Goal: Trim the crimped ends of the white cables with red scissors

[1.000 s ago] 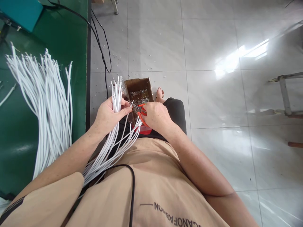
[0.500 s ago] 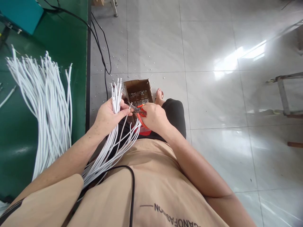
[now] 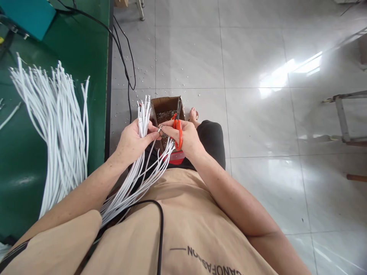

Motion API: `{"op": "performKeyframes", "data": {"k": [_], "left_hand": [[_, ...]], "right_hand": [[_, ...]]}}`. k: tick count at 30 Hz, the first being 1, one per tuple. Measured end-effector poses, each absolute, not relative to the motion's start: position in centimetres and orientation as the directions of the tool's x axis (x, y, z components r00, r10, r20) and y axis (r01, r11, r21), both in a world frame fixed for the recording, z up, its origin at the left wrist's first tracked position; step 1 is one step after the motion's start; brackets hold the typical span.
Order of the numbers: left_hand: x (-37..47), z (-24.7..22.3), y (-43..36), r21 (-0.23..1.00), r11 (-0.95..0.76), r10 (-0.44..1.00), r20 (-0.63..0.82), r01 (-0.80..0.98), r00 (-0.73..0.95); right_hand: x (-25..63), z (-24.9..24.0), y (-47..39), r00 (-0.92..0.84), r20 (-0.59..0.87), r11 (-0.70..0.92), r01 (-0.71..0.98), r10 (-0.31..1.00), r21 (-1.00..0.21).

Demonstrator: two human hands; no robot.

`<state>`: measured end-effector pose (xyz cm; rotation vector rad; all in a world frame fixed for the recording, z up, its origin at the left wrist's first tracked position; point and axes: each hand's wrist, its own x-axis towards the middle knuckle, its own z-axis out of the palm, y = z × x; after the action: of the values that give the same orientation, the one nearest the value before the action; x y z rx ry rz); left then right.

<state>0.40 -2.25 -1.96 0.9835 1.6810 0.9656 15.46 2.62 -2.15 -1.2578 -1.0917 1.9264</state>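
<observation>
My left hand [image 3: 134, 139] is closed round a bundle of white cables [image 3: 142, 124], their ends standing up above the fingers. Between its thumb and fingertip one cable end [image 3: 159, 129] is pinched apart from the others. My right hand [image 3: 185, 137] keeps orange-handled pliers [image 3: 179, 134] in its palm, their jaws pointing away from me. The thumb and forefinger of that hand reach the tip of the pinched cable end. More white cables [image 3: 164, 158] hang over my lap, below the hands.
A cardboard box [image 3: 166, 102] with small clippings in it stands on the floor below my hands. Clippings litter the tiles [image 3: 183, 76] around it. On the green table [image 3: 96, 114] at left lie a large pile of white cables [image 3: 57, 137] and a teal device [image 3: 28, 17].
The pliers' jaws have come away from the pinched cable and swung to point forward. My right thumb and forefinger have moved onto the cable end. My left hand keeps its grip.
</observation>
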Motion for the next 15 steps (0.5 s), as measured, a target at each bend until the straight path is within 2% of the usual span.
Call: {"op": "performKeyframes", "data": {"k": [4,7,11,13,15], "left_hand": [[0.2,-1.8,-2.1,0.894,0.436,0.894,-0.443,-0.099,-0.062],[0.1,-1.3,-2.1,0.859,0.478,0.878,-0.475,-0.182,0.062],[0.2,-0.9,-2.4,0.853,0.506,0.862,-0.495,-0.127,0.107],[0.2,-0.9,-2.4,0.868,0.495,0.869,-0.494,-0.034,0.037],[0.2,-1.1,-2.3,0.877,0.478,0.878,-0.478,0.045,-0.015]], "right_hand": [[15.2,-2.4,2.4,-0.517,-0.419,-0.579,-0.195,0.747,-0.792],[15.0,-2.7,2.3,-0.564,-0.400,-0.600,-0.223,0.722,-0.768],[14.9,-3.3,2.3,-0.541,-0.456,-0.590,-0.095,0.706,-0.802],[15.1,-3.6,2.3,-0.425,-0.478,-0.531,-0.010,0.769,-0.847],[15.3,-3.6,2.4,-0.246,-0.402,-0.400,0.061,0.882,-0.914]]}}
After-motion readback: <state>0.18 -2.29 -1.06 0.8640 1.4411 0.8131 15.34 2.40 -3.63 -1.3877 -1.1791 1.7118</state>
